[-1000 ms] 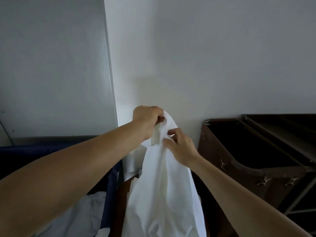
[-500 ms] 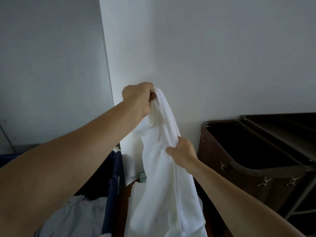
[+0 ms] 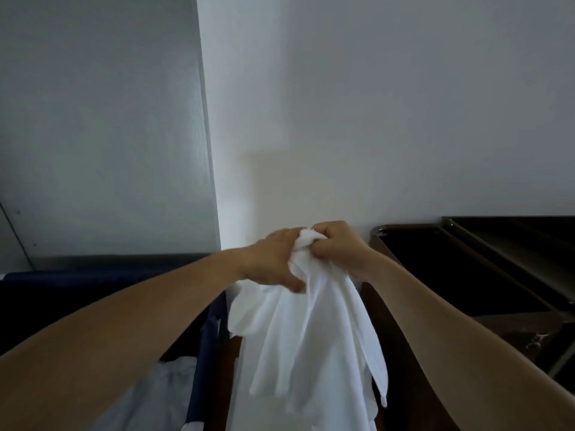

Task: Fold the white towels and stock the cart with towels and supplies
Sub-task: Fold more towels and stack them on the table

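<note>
— Holding what?
— Clutching bunched top of white towel (image 3: 311, 337) in left grip (image 3: 273, 259) and right grip (image 3: 339, 245), hanging beside brown hamper (image 3: 404, 227) (corners hidden).
— Next?
— Slide apart along the hem; find corners; pull taut.

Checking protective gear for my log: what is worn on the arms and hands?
Nothing visible: left hand and right hand are ungloved, no rings, watch or bracelet show, and both forearms are bare to the frame edge, without sleeves.

The left hand (image 3: 273, 259) and right hand (image 3: 339, 245) are bare, as are the 2 forearms (image 3: 124, 331) behind them.
</note>
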Demonstrator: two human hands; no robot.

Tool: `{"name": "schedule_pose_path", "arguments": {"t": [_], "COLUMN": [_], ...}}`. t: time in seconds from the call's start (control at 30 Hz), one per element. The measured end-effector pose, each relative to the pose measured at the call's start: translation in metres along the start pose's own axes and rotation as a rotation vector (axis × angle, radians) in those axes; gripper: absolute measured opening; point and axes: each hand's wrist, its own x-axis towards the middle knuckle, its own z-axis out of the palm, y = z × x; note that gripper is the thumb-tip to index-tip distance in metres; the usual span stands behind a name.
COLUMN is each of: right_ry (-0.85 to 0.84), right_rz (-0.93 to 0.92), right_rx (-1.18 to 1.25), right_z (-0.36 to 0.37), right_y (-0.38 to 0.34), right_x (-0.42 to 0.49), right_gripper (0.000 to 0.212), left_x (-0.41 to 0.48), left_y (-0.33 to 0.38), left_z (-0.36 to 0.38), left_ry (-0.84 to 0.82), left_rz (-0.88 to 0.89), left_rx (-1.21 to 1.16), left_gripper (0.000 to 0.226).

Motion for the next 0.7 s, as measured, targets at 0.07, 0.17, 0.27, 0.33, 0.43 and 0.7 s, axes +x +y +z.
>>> {"name": "schedule_pose_path", "arguments": {"t": [0.07,0.17,0.27,0.33,0.43,0.7], "right_ry": [0.049,0.179,0.193,0.15,0.128,0.298], "right_rz": [-0.003,0.071,0.123,0.121,0.1,0.24], "right_rx": [0.053,0.127,0.043,0.014,-0.098,-0.366], "right_z": [0.005,0.004,0.01,0.019,0.039,0.05], "right_y": [0.004,0.015,0.024,0.027,0.028,0.05], "right_x": [0.0,-0.004,-0.014,-0.022,-0.032,-0.032], "right_gripper": [0.019,0.024,0.031,0.049,0.098,0.038], "left_x": [0.003,0.007,0.015,0.022,0.03,0.036], "left_y": [0.001,0.002,0.012,0.017,0.025,0.018], "left_z": [0.004,-0.005,-0.022,-0.035,-0.048,-0.055], "left_ry": [0.105,0.263,0.459,0.553,0.583,0.625], "left_rz": [-0.051,-0.184,-0.353,-0.442,-0.522,-0.455], "left_rx": [-0.018,-0.199,-0.3,-0.429,-0.683,-0.561], "left_gripper": [0.049,0.02,0.01,0.012,0.013,0.001]}}
